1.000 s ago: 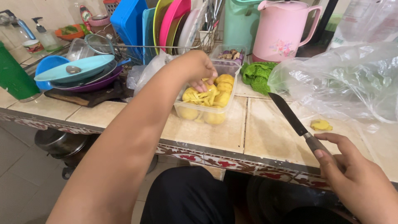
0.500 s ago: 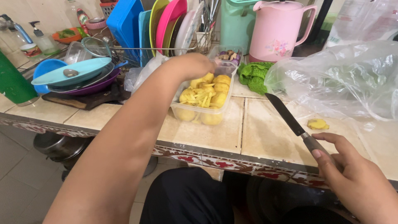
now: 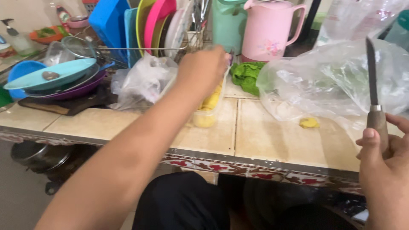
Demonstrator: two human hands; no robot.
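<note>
The left hand [image 3: 203, 68] reaches over a clear plastic tub [image 3: 207, 111] of yellow pieces in the middle of the tiled counter [image 3: 272, 140]; whether its fingers are closed cannot be told. The right hand [image 3: 385, 170], at the counter's front right corner, clamps a knife [image 3: 374, 93] upright. One yellow piece [image 3: 309, 123] lies near a plastic bag [image 3: 332, 81].

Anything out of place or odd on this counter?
One yellow food piece lies loose on the tiled counter, apart from the clear container of similar yellow pieces by the left hand. The right hand holds the knife blade upright. Nothing else stands out.
</note>
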